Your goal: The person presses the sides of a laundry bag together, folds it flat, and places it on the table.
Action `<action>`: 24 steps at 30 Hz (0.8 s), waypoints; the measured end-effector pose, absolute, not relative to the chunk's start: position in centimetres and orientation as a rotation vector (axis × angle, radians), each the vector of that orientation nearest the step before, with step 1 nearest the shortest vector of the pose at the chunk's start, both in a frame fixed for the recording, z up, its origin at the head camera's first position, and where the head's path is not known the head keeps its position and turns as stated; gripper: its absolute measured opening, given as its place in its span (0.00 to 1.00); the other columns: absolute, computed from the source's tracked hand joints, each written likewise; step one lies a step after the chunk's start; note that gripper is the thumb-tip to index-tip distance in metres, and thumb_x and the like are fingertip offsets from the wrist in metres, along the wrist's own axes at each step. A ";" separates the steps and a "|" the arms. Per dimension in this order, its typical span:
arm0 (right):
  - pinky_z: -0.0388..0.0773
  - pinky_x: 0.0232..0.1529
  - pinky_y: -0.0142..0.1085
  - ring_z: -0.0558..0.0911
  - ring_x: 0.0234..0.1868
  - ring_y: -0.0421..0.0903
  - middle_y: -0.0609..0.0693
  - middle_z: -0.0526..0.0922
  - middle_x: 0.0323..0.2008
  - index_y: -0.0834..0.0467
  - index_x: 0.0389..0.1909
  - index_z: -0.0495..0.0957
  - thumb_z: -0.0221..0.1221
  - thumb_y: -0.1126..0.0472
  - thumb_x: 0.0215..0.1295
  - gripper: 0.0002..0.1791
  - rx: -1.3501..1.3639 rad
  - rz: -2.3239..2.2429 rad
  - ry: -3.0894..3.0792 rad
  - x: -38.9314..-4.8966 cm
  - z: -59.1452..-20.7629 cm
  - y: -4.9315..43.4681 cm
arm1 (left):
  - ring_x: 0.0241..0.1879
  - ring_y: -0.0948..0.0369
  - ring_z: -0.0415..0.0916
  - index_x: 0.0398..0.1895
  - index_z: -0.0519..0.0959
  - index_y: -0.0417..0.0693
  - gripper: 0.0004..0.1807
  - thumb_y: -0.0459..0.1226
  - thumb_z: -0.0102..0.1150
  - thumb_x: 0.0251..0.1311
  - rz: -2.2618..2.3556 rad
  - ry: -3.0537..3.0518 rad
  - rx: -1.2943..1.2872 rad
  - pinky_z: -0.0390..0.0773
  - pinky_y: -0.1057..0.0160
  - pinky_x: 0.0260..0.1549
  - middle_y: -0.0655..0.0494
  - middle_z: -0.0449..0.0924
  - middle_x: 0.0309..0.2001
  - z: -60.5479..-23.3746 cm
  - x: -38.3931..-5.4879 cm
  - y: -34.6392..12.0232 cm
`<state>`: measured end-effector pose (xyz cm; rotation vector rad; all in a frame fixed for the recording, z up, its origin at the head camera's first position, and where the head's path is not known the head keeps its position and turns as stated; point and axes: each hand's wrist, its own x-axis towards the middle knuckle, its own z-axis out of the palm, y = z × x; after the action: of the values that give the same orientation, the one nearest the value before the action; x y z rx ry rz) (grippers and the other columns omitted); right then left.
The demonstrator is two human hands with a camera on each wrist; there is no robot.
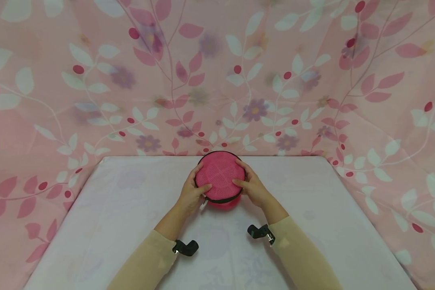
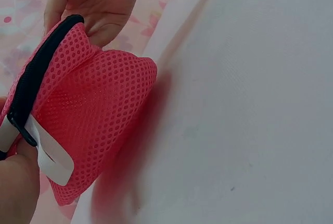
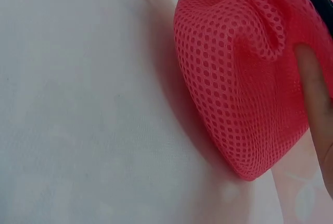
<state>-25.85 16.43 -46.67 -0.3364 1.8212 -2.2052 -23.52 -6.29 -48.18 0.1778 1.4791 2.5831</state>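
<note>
A round pink mesh zip bag (image 1: 220, 177) is held up between both hands near the far edge of the table. Black zipper trim (image 2: 39, 70) runs round its rim, and a white fabric tab (image 2: 54, 159) hangs beside the zipper pull. My left hand (image 1: 191, 195) grips the bag's left side, thumb on the round top. On the opposite side my right hand (image 1: 256, 191) grips it the same way. From the right wrist, one finger (image 3: 312, 78) lies along the mesh side, which narrows and folds below the rim. The bag's inside cannot be made out.
The table (image 1: 130, 209) has a white, faintly patterned cloth. Behind it and at both sides hangs a pink leaf-print curtain (image 1: 217, 92). A small black wrist camera (image 1: 186, 247) sits on the left sleeve, another black camera (image 1: 257, 231) on the right.
</note>
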 end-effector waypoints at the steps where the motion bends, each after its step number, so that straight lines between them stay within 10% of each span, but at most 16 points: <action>1: 0.83 0.45 0.39 0.67 0.66 0.57 0.54 0.52 0.76 0.48 0.79 0.53 0.56 0.74 0.67 0.42 -0.341 -2.213 1.805 -25.8 -46.7 16.4 | 0.69 0.49 0.61 0.78 0.57 0.57 0.47 0.15 0.56 0.59 2.586 1.484 0.176 0.79 0.62 0.54 0.50 0.55 0.75 -48.2 -23.5 -6.3; 9: 0.73 0.60 0.32 0.54 0.75 0.53 0.53 0.47 0.78 0.58 0.78 0.52 0.51 0.80 0.66 0.41 -0.371 -2.413 1.617 -25.5 -47.0 15.6 | 0.70 0.50 0.59 0.79 0.55 0.55 0.47 0.14 0.53 0.60 2.588 1.432 0.201 0.77 0.62 0.56 0.50 0.53 0.76 -48.5 -23.4 -6.3; 24: 0.74 0.59 0.31 0.58 0.73 0.51 0.55 0.53 0.76 0.63 0.76 0.56 0.49 0.84 0.65 0.39 -0.333 -2.536 1.560 -25.9 -47.3 15.6 | 0.69 0.51 0.61 0.78 0.57 0.58 0.46 0.15 0.55 0.60 2.570 1.454 0.181 0.77 0.62 0.56 0.52 0.54 0.75 -48.4 -23.4 -6.1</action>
<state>-25.89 15.62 -47.33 -0.3335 1.5597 -2.5363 -23.41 -6.15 -48.37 0.1813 1.4542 2.5702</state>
